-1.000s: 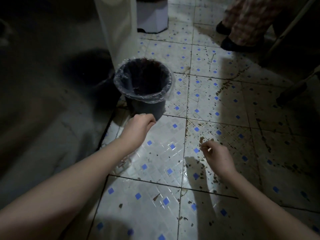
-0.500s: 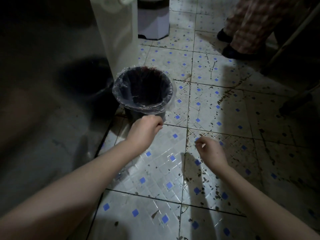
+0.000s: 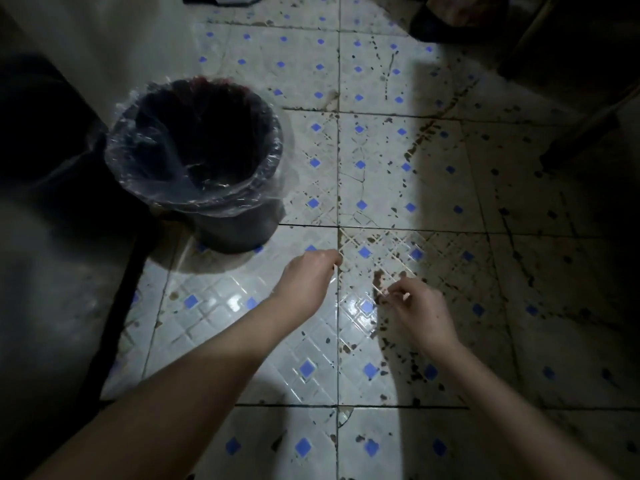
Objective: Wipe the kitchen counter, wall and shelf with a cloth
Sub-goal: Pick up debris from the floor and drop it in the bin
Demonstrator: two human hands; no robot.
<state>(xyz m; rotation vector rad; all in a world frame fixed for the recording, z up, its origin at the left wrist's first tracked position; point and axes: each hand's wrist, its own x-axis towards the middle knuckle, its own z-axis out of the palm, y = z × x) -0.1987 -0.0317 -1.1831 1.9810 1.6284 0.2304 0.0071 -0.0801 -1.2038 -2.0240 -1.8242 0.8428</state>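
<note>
Both hands out over the stained tile floor [image 3: 381, 174], left hand [image 3: 304, 282] loosely curled and nearer the lined bin [image 3: 194, 147] ahead-left, right hand [image 3: 419, 310] pinching something too small to name; no cloth, worktop, wall or shelf in sight.

Bin [image 3: 221, 188] on floor [image 3: 381, 161] — left, beyond hands.

Your single head view looks steeply down at tiled floor [image 3: 381, 168], close over forearms (bin [image 3: 194, 150] upper left).
</note>
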